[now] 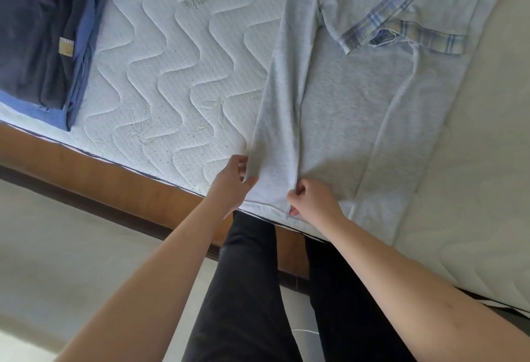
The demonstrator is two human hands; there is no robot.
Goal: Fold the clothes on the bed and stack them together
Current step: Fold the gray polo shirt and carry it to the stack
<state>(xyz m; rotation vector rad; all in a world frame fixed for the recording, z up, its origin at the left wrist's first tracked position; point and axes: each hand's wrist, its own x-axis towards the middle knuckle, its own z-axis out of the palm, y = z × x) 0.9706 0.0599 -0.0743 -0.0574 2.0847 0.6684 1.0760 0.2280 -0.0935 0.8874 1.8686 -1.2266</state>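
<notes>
The pale grey cotton shirt with a plaid-lined collar [358, 97] lies flat on the white quilted mattress [172, 60], its long axis running from the hem at 6 o'clock up to the collar at 1 o'clock. A side panel is folded inward, and the left hand [233, 182] and right hand [311, 199] each pinch that panel's hem, close together, equally near. The folded dark navy and blue clothes stack [46, 37] sits well apart at 10 o'clock, nothing lying between.
</notes>
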